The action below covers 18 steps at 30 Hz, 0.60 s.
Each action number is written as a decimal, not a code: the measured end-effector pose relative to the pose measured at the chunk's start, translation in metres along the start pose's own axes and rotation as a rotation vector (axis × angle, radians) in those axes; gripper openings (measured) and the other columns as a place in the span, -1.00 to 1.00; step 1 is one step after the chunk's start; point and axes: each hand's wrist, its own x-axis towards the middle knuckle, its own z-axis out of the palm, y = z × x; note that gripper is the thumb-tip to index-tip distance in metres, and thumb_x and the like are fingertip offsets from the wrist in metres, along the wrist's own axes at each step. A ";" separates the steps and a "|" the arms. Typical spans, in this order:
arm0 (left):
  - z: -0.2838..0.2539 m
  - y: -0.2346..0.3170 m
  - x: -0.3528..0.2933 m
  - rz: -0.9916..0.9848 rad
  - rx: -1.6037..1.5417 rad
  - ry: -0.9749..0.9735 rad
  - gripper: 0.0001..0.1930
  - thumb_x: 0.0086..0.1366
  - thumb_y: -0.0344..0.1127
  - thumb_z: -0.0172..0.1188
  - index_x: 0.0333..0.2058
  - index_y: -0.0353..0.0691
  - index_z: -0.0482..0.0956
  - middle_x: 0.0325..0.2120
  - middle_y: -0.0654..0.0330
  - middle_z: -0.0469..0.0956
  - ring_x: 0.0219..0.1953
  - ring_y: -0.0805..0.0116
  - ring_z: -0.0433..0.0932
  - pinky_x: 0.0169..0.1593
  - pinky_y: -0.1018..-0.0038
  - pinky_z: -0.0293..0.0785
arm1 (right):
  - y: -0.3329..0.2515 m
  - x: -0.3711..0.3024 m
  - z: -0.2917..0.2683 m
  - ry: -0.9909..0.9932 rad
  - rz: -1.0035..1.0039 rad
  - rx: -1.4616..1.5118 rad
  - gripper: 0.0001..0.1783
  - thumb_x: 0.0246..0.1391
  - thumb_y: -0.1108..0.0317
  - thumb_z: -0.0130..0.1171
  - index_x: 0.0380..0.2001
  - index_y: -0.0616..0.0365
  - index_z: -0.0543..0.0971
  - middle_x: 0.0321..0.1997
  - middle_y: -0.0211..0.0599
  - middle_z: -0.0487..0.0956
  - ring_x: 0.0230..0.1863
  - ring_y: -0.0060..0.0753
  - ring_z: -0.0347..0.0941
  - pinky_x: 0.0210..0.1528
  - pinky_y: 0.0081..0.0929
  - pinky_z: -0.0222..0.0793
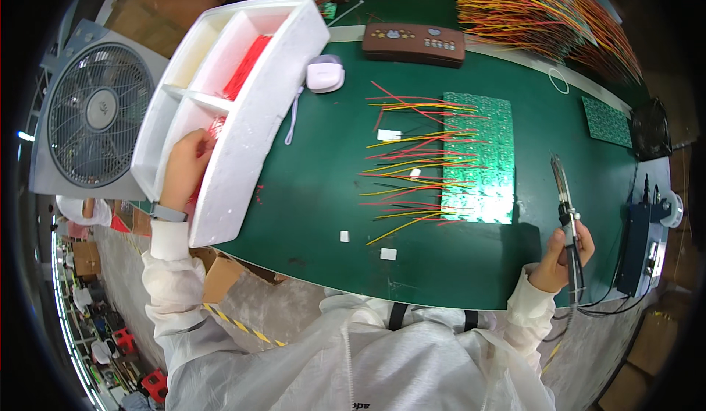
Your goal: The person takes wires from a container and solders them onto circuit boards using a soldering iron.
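Note:
My left hand [190, 153] reaches into a near compartment of the white foam box [246, 146]. Its fingers are curled together at some small red pieces [216, 126], and what lies between the fingertips is hidden. On the right, my right hand [565, 256] is closed around a soldering iron [566, 216], tip pointing up and away from me. A green circuit board panel [489, 161] lies mid-table. Red, yellow and black wires [397, 168] stick out from its left edge in several groups.
Longer red wires [246, 65] fill another compartment. A pink-white case [325, 74] and a brown box [413, 44] stand farther back. Wire bundles [544, 21] lie at the far right, near a small green board [607, 122]. A soldering station [640, 249] and cables flank the right edge; a fan [101, 113] stands left.

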 end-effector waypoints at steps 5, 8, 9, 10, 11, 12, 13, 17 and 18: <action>-0.004 -0.002 -0.002 -0.107 -0.138 -0.042 -0.94 -0.03 -0.51 0.08 -0.54 -0.37 0.40 -0.68 0.21 0.41 -0.61 0.49 0.36 -0.48 0.60 0.29 | -0.008 0.003 0.004 -0.006 0.023 -0.049 -0.69 -0.13 0.53 0.10 -0.24 0.29 0.35 -0.27 -0.29 0.35 -0.33 -0.55 0.27 -0.23 -0.65 0.20; -0.002 -0.004 0.001 -0.099 -0.114 -0.063 -0.94 -0.02 -0.51 0.07 -0.52 -0.37 0.40 -0.67 0.23 0.40 -0.60 0.51 0.33 -0.46 0.62 0.28 | -0.012 0.003 0.004 -0.015 0.094 -0.002 -0.70 -0.11 0.49 0.10 -0.25 0.29 0.35 -0.30 -0.31 0.35 -0.36 -0.58 0.27 -0.27 -0.69 0.20; -0.001 0.000 0.001 -0.093 -0.144 -0.056 -0.93 -0.01 -0.50 0.06 -0.50 -0.37 0.40 -0.65 0.22 0.41 -0.59 0.51 0.33 -0.46 0.62 0.28 | -0.015 0.003 0.003 -0.008 0.127 -0.004 -0.71 -0.10 0.47 0.10 -0.25 0.29 0.35 -0.31 -0.32 0.35 -0.37 -0.59 0.27 -0.29 -0.71 0.19; -0.002 0.003 0.001 -0.087 -0.171 -0.048 -0.93 0.00 -0.50 0.05 -0.49 -0.37 0.40 -0.63 0.20 0.41 -0.58 0.51 0.32 -0.45 0.63 0.28 | -0.017 0.003 0.003 0.000 0.160 -0.004 -0.71 -0.09 0.44 0.09 -0.25 0.30 0.36 -0.32 -0.33 0.35 -0.38 -0.60 0.27 -0.31 -0.73 0.19; -0.002 0.002 0.001 -0.083 -0.170 -0.049 -0.93 0.00 -0.50 0.05 -0.49 -0.37 0.40 -0.63 0.20 0.41 -0.58 0.51 0.32 -0.45 0.63 0.28 | -0.018 0.002 0.002 0.004 0.161 -0.005 -0.71 -0.09 0.44 0.09 -0.25 0.30 0.36 -0.32 -0.33 0.35 -0.38 -0.60 0.27 -0.31 -0.73 0.19; -0.003 -0.002 0.001 -0.078 -0.156 -0.063 -0.93 0.01 -0.50 0.03 -0.48 -0.37 0.39 -0.62 0.20 0.41 -0.57 0.50 0.32 -0.44 0.63 0.28 | -0.018 0.002 0.002 0.006 0.135 0.011 -0.70 -0.09 0.41 0.09 -0.26 0.29 0.35 -0.33 -0.33 0.34 -0.37 -0.59 0.27 -0.31 -0.72 0.19; -0.002 -0.006 0.001 -0.078 -0.141 -0.082 -0.92 0.02 -0.50 0.02 -0.46 -0.37 0.39 -0.60 0.19 0.41 -0.56 0.50 0.32 -0.43 0.63 0.28 | -0.015 0.002 0.003 0.003 0.114 0.025 -0.70 -0.08 0.38 0.08 -0.26 0.29 0.35 -0.34 -0.33 0.33 -0.37 -0.57 0.27 -0.32 -0.70 0.20; -0.004 -0.005 -0.001 -0.061 -0.115 -0.096 -0.93 0.04 -0.50 0.00 -0.45 -0.36 0.38 -0.59 0.19 0.41 -0.55 0.49 0.33 -0.40 0.63 0.28 | -0.007 0.002 0.002 -0.019 0.028 0.003 -0.69 -0.08 0.37 0.08 -0.26 0.28 0.33 -0.35 -0.31 0.33 -0.37 -0.53 0.28 -0.32 -0.64 0.21; -0.005 -0.004 -0.003 0.003 -0.081 -0.019 -0.93 0.05 -0.49 0.00 -0.45 -0.35 0.38 -0.59 0.20 0.41 -0.54 0.48 0.34 -0.38 0.62 0.29 | -0.008 0.002 0.001 -0.035 0.009 0.013 -0.69 -0.07 0.36 0.08 -0.26 0.27 0.32 -0.35 -0.29 0.33 -0.37 -0.52 0.28 -0.32 -0.62 0.22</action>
